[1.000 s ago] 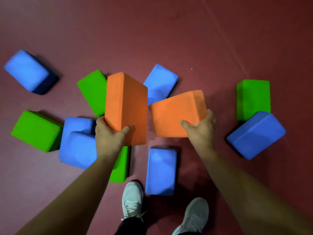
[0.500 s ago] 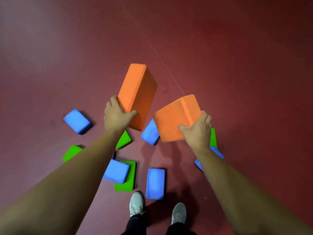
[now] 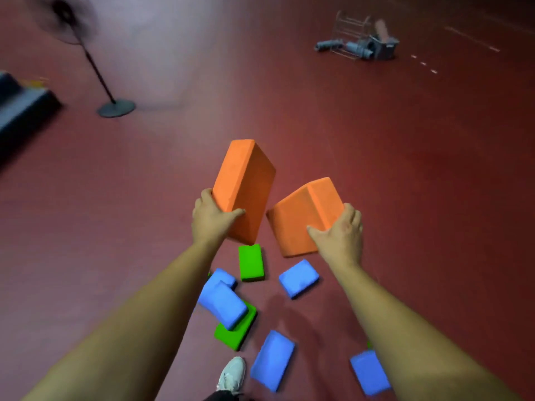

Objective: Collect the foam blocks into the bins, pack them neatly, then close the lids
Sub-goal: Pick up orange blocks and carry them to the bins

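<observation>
Left hand grips upright orange block; right hand grips tilted orange block

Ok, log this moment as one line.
left hand: grips upper orange block | right hand: grips lower orange block | blue blocks, green blocks: on floor | bins: unseen

The standing fan is blurred at its head. A green block lies mostly hidden under a blue block.
</observation>
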A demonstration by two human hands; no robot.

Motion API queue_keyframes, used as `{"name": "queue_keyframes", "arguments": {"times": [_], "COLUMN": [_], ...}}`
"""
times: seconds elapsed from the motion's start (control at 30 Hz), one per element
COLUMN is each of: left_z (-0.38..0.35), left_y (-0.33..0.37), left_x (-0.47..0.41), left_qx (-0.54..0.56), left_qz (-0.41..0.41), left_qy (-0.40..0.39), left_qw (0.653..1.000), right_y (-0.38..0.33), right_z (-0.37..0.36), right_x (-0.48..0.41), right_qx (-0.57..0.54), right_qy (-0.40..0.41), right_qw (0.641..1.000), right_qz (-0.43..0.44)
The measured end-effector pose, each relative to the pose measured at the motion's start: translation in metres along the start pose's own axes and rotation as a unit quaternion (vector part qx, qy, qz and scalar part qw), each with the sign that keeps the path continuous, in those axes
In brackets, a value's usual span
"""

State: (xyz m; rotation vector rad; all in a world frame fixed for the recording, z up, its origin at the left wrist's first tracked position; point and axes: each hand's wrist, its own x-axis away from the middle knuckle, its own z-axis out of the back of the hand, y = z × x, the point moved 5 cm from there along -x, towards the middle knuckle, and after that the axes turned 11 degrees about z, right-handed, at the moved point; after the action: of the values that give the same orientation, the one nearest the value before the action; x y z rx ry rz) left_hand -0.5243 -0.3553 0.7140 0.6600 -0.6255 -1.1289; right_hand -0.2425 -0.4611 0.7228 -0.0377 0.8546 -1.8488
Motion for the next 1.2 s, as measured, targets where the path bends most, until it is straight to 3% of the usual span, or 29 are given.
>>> {"name": "queue_keyframes", "arguments": {"times": [0.2, 0.43, 0.7, 1.03, 1.2], "left_z": [0.116, 0.270, 0.406, 0.557, 0.588], "left_y": [-0.089, -0.218, -0.372, -0.550, -0.615], "left_x": [0.075, 0.191, 0.350, 0.532, 0.634], "left_qx": [0.043, 0.091, 0.132, 0.166, 0.199], "left_qz": [0.104, 0.245, 0.387, 0.460, 0.497], "left_qy": [0.112, 0.268, 0.418, 0.533, 0.579], "left_qw": [0.987, 0.927, 0.811, 0.690, 0.614], "right_y": [-0.067, -0.211, -0.386, -0.555, -0.613], "right_z": [-0.010, -0.049, -0.072, -0.067, -0.056], "right_x": [0.040, 0.139, 0.319, 0.595, 0.726], "right_qx": [-0.055, -0.135, -0.202, -0.230, -0.259], "right_qy": [-0.099, -0.226, -0.343, -0.422, -0.467], "right_qw": [0.987, 0.929, 0.820, 0.690, 0.602], "right_qz": [0.118, 0.260, 0.411, 0.541, 0.593]}}
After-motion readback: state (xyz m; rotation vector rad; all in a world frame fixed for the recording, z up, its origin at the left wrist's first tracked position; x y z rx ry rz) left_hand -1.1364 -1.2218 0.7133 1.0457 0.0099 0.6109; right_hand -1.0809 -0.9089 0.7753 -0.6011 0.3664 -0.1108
